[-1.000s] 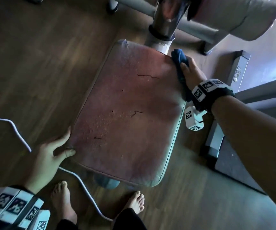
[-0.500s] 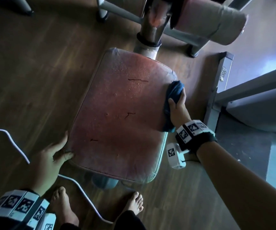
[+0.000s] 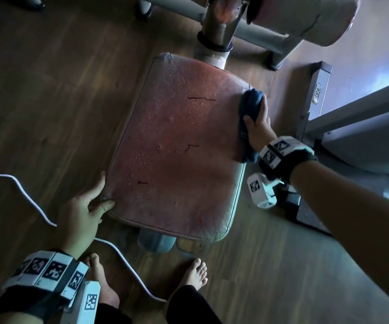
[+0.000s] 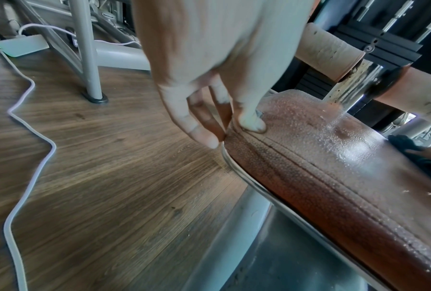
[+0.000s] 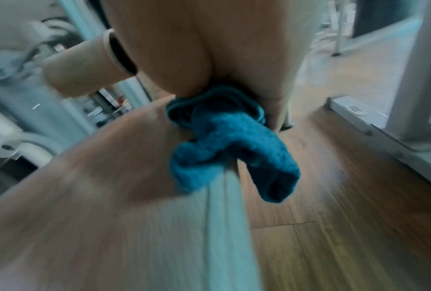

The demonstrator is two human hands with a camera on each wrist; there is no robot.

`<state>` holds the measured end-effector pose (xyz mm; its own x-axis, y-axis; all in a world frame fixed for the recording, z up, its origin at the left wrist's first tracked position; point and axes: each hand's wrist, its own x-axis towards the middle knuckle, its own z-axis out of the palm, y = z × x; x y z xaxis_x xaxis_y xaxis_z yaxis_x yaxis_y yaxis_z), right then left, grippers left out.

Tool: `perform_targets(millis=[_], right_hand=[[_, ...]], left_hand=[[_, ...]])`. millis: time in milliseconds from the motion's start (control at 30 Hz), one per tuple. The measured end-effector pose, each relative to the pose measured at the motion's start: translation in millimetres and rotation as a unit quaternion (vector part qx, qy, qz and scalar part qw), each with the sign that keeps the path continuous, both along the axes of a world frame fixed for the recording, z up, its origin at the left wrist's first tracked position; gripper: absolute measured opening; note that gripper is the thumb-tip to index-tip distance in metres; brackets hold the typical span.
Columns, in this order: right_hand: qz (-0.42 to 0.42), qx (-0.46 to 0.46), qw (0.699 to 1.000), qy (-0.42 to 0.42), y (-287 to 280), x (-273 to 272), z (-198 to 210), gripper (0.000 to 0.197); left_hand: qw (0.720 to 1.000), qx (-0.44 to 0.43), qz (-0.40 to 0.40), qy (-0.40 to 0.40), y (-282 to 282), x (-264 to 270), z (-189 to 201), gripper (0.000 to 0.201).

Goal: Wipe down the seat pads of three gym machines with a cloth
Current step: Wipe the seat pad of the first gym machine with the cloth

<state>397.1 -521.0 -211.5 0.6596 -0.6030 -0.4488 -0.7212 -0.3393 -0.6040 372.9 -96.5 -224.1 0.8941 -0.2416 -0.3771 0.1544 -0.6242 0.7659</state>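
Pressing right hand fingers curl around cloth on seat pad.

Dark wood-plank floor under everything. White cable snakes across it at left, passing in front of bare feet at bottom edge. Grey metal machine frame legs stand on floor at top. Grey base rail lies flat on floor at right. Seat pad's support post rises from floor near feet.
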Motion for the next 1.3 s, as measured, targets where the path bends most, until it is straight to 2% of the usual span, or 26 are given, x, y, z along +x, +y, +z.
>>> perform_targets(millis=[100,167,333,400,633,700,900,1067,1167,1300], right_hand=[[-0.016,0.007,1.000,-0.020,-4.1,9.6,-0.1,0.068],[-0.027,0.003,0.999,-0.037,9.1,-3.7,-2.5,0.068],[-0.024,0.029,0.998,-0.043,72.7,-90.0,0.8,0.069],[-0.014,0.030,0.998,-0.047,85.2,-108.5,0.5,0.070],[-0.059,0.010,0.997,-0.058,42.9,-49.7,-9.0,0.071],[-0.068,-0.012,0.997,-0.044,46.9,-46.0,-4.2,0.070],[-0.028,-0.042,0.999,-0.019,96.3,-113.9,2.4,0.068],[-0.015,-0.057,0.998,0.015,77.5,-100.4,-0.6,0.070],[-0.043,-0.045,0.998,0.012,76.1,-95.3,-0.7,0.069],[-0.113,-0.040,0.993,-0.007,115.0,-120.2,0.3,0.067]], left_hand=[[1.000,-0.015,0.002,-0.006,-3.6,-2.5,1.8,0.082],[1.000,-0.016,0.002,0.003,-3.4,-2.0,0.8,0.082],[1.000,0.026,0.006,0.013,-1.1,0.6,-0.1,0.072],[0.999,0.034,0.006,0.007,0.0,0.8,-0.7,0.071],[1.000,0.031,-0.003,0.001,-0.4,-1.6,-2.5,0.064],[0.999,0.034,-0.006,-0.005,0.3,-2.6,-4.3,0.064],[0.999,0.044,-0.005,-0.014,1.7,-3.3,-5.2,0.069],[0.998,0.044,-0.016,-0.029,0.5,-1.7,-1.8,0.066],[0.998,0.041,-0.026,-0.031,1.9,-0.2,-2.6,0.066],[0.998,0.036,-0.036,-0.039,4.5,0.6,-7.4,0.067]])
